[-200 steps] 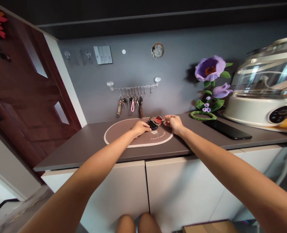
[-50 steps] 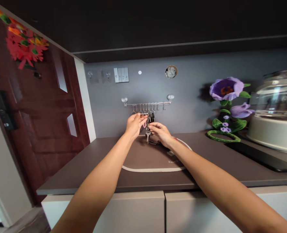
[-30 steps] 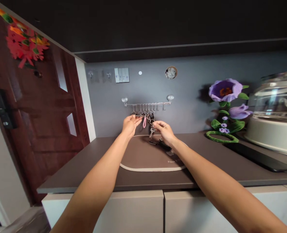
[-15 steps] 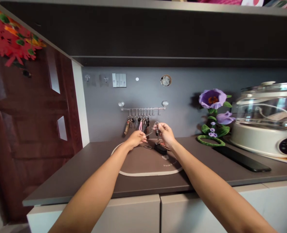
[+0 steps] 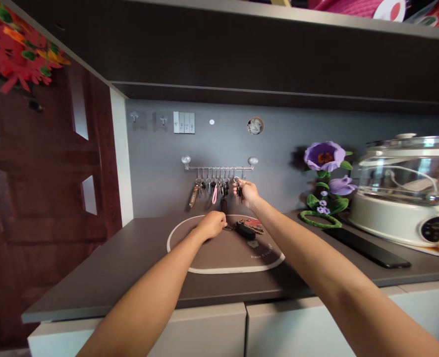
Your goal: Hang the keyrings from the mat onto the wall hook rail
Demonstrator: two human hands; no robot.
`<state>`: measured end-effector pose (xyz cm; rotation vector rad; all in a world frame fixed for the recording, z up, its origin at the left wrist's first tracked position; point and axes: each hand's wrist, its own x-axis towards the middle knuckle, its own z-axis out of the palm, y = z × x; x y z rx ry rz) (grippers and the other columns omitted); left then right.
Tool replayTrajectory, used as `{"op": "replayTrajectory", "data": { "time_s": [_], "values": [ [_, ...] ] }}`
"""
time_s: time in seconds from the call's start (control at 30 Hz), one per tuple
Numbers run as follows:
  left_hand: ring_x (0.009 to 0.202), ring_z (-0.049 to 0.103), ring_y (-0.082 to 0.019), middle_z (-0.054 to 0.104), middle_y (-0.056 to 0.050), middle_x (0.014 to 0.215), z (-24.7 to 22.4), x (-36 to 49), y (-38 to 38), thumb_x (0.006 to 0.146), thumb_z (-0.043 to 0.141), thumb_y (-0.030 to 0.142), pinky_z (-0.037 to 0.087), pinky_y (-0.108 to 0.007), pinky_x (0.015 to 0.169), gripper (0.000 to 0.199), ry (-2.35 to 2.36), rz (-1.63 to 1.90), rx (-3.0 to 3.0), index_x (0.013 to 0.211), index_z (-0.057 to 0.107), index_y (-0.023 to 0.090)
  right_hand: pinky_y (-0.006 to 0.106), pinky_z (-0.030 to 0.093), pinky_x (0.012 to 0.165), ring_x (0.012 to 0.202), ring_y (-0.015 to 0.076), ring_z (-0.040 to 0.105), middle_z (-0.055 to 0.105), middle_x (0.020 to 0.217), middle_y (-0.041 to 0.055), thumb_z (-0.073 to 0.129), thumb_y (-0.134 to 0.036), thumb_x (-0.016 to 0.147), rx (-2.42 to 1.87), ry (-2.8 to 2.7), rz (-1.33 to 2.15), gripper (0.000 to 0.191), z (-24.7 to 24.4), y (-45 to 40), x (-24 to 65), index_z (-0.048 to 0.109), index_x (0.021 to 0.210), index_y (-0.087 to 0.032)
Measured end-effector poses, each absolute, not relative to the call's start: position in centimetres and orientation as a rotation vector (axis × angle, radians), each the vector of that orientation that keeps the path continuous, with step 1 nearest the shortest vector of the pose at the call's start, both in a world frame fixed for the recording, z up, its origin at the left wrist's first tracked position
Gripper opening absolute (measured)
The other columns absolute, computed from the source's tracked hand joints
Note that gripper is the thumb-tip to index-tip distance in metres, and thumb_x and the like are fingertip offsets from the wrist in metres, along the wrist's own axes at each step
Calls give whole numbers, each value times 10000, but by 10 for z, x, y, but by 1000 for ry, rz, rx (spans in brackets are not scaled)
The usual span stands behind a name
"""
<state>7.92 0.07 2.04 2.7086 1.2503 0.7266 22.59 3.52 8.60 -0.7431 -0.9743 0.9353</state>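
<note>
My right hand is raised to the wall and pinches a bunch of keys by its ring, close under the right part of the hook rail. Other key bunches hang from hooks to the left, among them one with a pink strap and one with a brown tag. Low over the brown mat, my left hand has its fingers curled closed; what is in them is hidden. Just right of it, a black fob-like thing lies on the mat with a reddish, beaded-looking bundle.
To the right stand a purple artificial flower and a white appliance with a clear top. A black phone lies before them. A dark shelf overhangs the counter. A door is at the left.
My right hand has lifted the keys up and left to the rail's hooks. My left hand has let go of the strand at the keys and dropped lower over the mat.
</note>
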Motion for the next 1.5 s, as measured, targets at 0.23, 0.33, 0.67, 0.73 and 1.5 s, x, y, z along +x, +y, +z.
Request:
{"op": "replayTrajectory", "data": {
  "time_s": [0.23, 0.33, 0.67, 0.73, 1.5],
  "values": [
    [741, 563, -165, 632, -57, 784, 20, 72, 10, 760, 462, 230, 358, -249, 630, 148, 1392, 679, 2722, 764, 593, 161, 162, 359, 340, 376, 42, 401, 487, 483, -15, 463, -126, 775, -771, -874, 968, 163, 102, 63, 216, 440, 620, -170],
    [756, 565, -171, 629, -63, 795, 21, 71, 9, 758, 468, 227, 360, -256, 646, 139, 1427, 657, 2700, 748, 588, 156, 167, 363, 339, 366, 44, 398, 471, 465, -17, 457, -117, 773, -794, -835, 960, 175, 105, 71, 212, 435, 609, -174],
    [729, 565, -171, 631, -72, 781, 23, 70, 6, 751, 461, 228, 359, -245, 613, 153, 1459, 622, 2710, 744, 598, 160, 181, 359, 336, 366, 59, 408, 453, 442, -20, 434, -102, 771, -820, -812, 966, 176, 94, 74, 213, 429, 615, -183],
    [714, 562, -168, 633, -71, 778, 22, 70, 7, 749, 454, 224, 357, -244, 604, 159, 1457, 622, 2724, 747, 602, 164, 180, 359, 344, 368, 56, 408, 461, 450, -19, 439, -103, 770, -814, -839, 978, 176, 90, 72, 216, 433, 612, -180],
    [609, 545, -116, 623, -22, 700, 19, 72, 7, 731, 452, 171, 369, -213, 623, 143, 1162, 762, 2701, 764, 591, 163, 200, 396, 514, 520, 70, 502, 603, 660, 11, 591, -88, 627, -990, -1206, 840, 108, 42, 9, 251, 592, 714, -150]
  ]
}}
